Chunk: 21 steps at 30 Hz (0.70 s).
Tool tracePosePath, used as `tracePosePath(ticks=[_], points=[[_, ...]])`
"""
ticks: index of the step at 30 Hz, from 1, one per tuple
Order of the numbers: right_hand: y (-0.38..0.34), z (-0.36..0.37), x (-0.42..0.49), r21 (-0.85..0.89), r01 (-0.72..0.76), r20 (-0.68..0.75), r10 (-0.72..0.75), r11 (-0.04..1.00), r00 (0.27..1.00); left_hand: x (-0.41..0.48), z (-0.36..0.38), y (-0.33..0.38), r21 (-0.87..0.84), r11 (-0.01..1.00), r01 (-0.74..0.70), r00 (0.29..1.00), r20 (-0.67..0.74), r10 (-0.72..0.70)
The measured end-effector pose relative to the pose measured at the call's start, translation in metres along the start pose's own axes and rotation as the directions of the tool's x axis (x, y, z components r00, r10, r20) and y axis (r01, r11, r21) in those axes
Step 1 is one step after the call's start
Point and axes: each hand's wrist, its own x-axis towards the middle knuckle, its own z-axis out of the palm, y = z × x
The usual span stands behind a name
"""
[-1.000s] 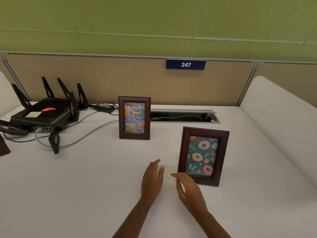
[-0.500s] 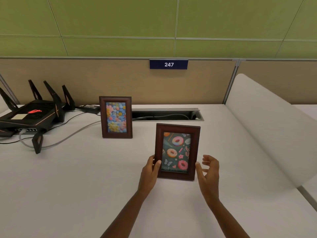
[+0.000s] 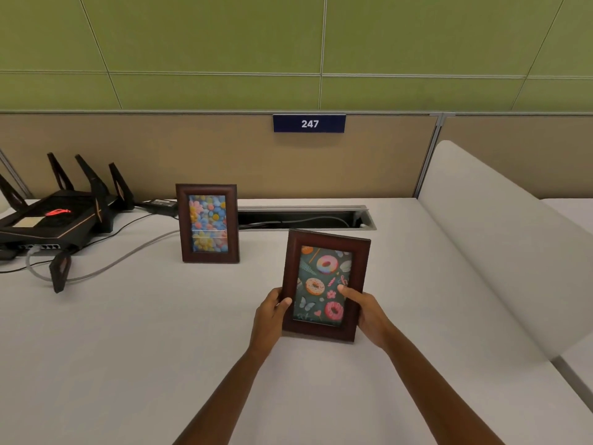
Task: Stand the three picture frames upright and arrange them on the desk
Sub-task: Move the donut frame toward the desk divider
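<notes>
Two dark wooden picture frames show on the white desk [image 3: 128, 348]. The flower frame [image 3: 208, 223] stands upright near the back, left of centre. The donut frame [image 3: 325, 284] stands closer to me, tilted slightly. My left hand [image 3: 272, 311] grips its lower left edge, thumb on the front. My right hand [image 3: 365, 308] holds its lower right edge, with the thumb lying across the picture. A third frame is not in view.
A black router [image 3: 57, 216] with several antennas sits at the back left, its cables [image 3: 122, 255] trailing toward the flower frame. A cable slot [image 3: 305, 216] runs along the back. A white side partition [image 3: 500, 248] borders the desk on the right.
Both hands went from open beside the donut frame to gripping it at both lower edges. The view has shifted right, and a frame edge at far left has left view.
</notes>
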Motion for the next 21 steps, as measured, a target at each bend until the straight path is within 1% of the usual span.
tracePosePath(ticks=[5,10,16,21], points=[[-0.015,-0.016,0.011,-0.072,-0.009,-0.022,0.008,0.997,1.000,0.015,0.012,0.009,-0.002,1.000,-0.016,1.000,0.013,0.016],[-0.034,-0.036,0.022,-0.086,0.058,-0.057,-0.063,0.995,0.996,0.039,0.035,0.028,-0.014,0.999,-0.049,0.998,0.036,0.050],[-0.060,-0.073,0.046,-0.144,0.067,-0.150,-0.089,0.987,0.985,0.073,0.074,0.046,-0.016,1.000,-0.018,0.997,0.081,0.019],[-0.081,-0.101,0.071,-0.163,0.078,-0.162,-0.104,0.984,0.981,0.102,0.102,0.055,-0.011,1.000,0.009,0.994,0.113,-0.007]])
